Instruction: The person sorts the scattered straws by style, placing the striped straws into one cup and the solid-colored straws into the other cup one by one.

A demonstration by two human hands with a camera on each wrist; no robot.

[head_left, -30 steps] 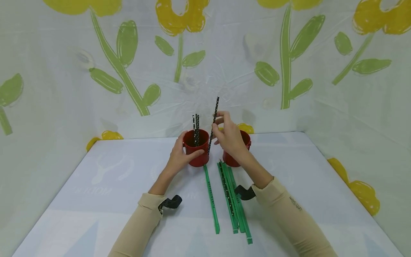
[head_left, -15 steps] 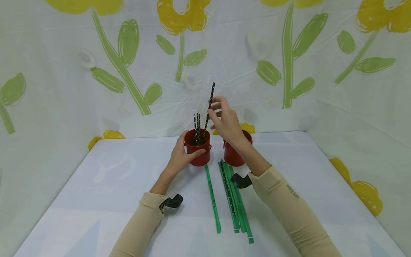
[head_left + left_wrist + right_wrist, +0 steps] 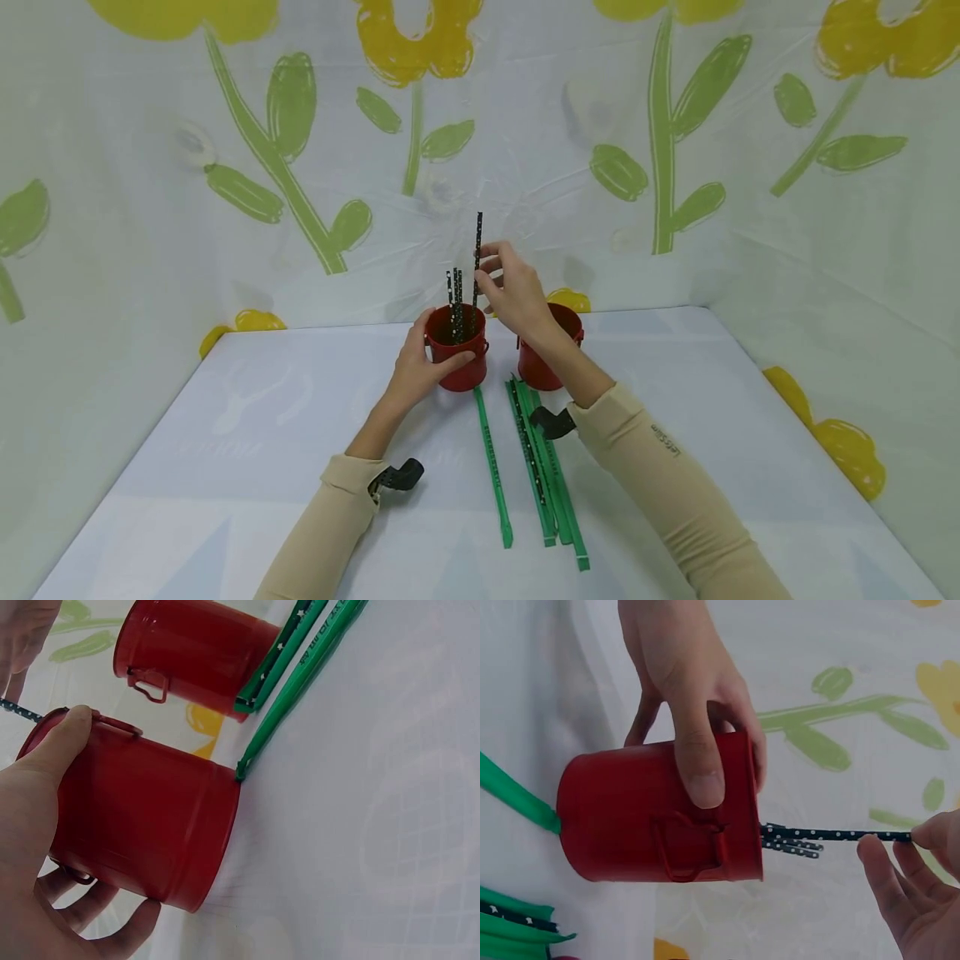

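My left hand (image 3: 420,365) grips a small red bucket (image 3: 467,373) at its side, thumb across the front near the rim in the right wrist view. Several black straws with white dots (image 3: 455,287) stand inside it, their tops above the rim. Between thumb and fingertips, my right hand (image 3: 517,292) pinches another dotted black straw (image 3: 478,237), held nearly upright. Its lower part is inside the bucket, hidden by the wall. In the left wrist view the bucket's side handle (image 3: 116,724) shows beside the left thumb.
A second red bucket (image 3: 542,371) stands to the right, partly behind the right forearm. In front lie several green wrappers (image 3: 558,492), with a dotted straw (image 3: 531,450) among them. A lone green wrapper (image 3: 491,462) lies left of these. A flowered sheet (image 3: 525,150) hangs behind.
The right hand has lifted the straw from beside the left bucket, moved it left over the rim and lowered its end inside. The left hand keeps its hold on the bucket.
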